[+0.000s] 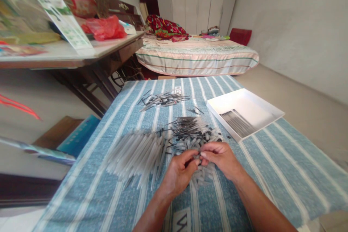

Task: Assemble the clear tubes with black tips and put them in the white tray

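My left hand point(181, 168) and my right hand point(221, 157) meet at the fingertips above the piles. Both are closed in a pinch, and whatever small part sits between them is too hidden to name. Below the fingers lies a heap of short translucent pen caps point(202, 177). Just beyond is a bundle of thin dark pen refills point(186, 125) with small black and clear pieces around it. To the left of my left hand spreads a large pile of frosted pen barrels point(138, 156).
A white open box point(268, 110) at the right holds a row of finished-looking grey pens point(237, 123). Farther back lies another scatter of thin dark sticks point(163, 99). The striped cloth point(274, 166) covers the table. A cluttered sewing table point(89, 56) stands left, a bed point(198, 56) behind.
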`<state>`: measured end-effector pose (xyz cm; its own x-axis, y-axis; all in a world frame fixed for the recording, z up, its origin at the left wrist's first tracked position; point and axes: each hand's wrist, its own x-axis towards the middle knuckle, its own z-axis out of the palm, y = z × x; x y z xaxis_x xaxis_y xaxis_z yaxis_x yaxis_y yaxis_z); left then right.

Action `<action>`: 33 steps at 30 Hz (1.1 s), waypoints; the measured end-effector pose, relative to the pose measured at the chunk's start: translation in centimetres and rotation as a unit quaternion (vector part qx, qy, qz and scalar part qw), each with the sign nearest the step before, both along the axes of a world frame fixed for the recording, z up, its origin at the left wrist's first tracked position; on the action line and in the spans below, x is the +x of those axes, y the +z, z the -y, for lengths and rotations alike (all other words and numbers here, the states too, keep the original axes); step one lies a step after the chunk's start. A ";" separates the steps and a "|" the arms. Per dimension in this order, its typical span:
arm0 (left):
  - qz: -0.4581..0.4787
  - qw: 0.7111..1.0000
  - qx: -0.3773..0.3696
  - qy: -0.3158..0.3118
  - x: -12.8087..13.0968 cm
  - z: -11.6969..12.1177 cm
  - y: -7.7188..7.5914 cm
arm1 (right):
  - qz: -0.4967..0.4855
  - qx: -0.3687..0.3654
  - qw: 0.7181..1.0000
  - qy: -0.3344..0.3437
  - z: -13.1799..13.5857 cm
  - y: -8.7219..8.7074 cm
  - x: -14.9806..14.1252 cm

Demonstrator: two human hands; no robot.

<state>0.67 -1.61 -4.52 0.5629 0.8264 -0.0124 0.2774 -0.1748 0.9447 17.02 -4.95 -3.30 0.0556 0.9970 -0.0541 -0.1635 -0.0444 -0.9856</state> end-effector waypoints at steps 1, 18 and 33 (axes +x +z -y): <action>-0.005 1.000 0.002 -0.003 0.0 0.0 0.0 | 0.002 0.001 1.000 0.002 0.0 0.0 0.0; -0.030 0.999 -0.007 -0.030 -0.1 -0.1 0.6 | 0.102 0.037 0.994 0.025 0.0 -0.9 0.6; -0.040 0.998 0.005 -0.039 0.1 0.0 1.6 | 0.102 0.032 0.993 0.051 -0.1 -1.7 0.9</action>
